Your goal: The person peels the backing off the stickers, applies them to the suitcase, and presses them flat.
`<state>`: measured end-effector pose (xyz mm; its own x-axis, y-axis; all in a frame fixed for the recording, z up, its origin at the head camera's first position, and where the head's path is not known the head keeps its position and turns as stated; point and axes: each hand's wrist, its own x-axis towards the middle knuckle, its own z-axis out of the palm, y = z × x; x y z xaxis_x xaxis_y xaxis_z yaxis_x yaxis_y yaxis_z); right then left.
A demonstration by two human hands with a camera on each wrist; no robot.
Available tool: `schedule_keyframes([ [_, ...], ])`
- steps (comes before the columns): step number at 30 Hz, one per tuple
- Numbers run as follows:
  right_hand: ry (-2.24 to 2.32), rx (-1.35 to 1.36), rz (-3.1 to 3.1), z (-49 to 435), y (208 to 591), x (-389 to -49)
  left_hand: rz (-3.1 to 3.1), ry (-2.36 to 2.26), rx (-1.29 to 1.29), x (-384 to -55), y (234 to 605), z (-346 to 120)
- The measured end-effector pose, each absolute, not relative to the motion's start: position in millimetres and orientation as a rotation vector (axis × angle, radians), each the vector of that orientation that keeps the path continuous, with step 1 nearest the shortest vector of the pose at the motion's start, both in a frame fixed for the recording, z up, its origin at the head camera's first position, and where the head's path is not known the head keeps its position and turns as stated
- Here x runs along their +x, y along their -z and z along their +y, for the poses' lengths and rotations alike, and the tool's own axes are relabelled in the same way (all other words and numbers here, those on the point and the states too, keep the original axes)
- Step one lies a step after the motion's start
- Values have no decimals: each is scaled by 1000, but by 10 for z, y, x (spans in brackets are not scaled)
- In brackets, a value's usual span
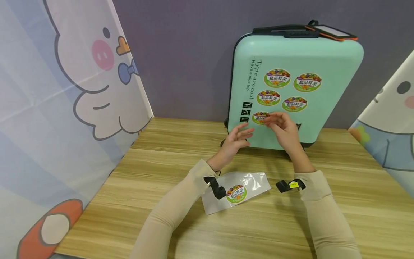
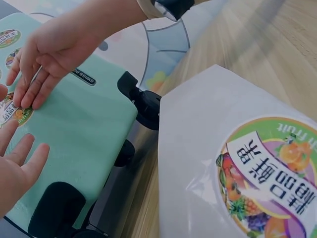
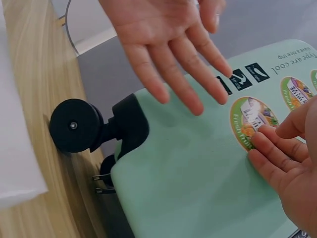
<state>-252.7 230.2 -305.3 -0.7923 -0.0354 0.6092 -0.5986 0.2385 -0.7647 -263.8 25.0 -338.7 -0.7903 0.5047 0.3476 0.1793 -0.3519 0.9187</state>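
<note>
A mint-green suitcase (image 1: 336, 68) stands upright on its wheels, with several oval fruit stickers on its front. My right hand (image 1: 286, 132) is at the lowest sticker (image 1: 258, 118), its fingertips touching that sticker's edge in the right wrist view; the fingers are nearly straight and the thumb is lifted off. Part of the sticker is hidden behind them in the head view. To the left, my left hand (image 1: 233, 144) hovers in front of the suitcase's lower corner, fingers spread and holding nothing. Below the hands lies a glossy white sheet (image 1: 255, 181) bearing one more oval sticker (image 1: 237, 194).
The suitcase stands at the back of a wood-grain table (image 1: 349, 201), before a grey wall (image 1: 187, 57). A black-and-orange tag (image 1: 334, 32) lies on its top by the handle. Cartoon-printed cloths (image 1: 29, 118) border both sides. Black wheels (image 3: 74, 125) show under the suitcase.
</note>
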Motion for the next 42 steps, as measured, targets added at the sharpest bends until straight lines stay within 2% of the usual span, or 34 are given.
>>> schedule_keyframes([
  [16, -1545, 629, -2043, 2289, 3035, -2413, 1750, -2055, 875, -2585, 3456, 106],
  [27, -1325, 751, -2226, 2260, 3200, -2253, 1916, -1862, 846, -2581, 3605, -43],
  [42, -1121, 896, -2382, 2246, 3460, -2086, 2217, -1444, 984, -2452, 3711, -212],
])
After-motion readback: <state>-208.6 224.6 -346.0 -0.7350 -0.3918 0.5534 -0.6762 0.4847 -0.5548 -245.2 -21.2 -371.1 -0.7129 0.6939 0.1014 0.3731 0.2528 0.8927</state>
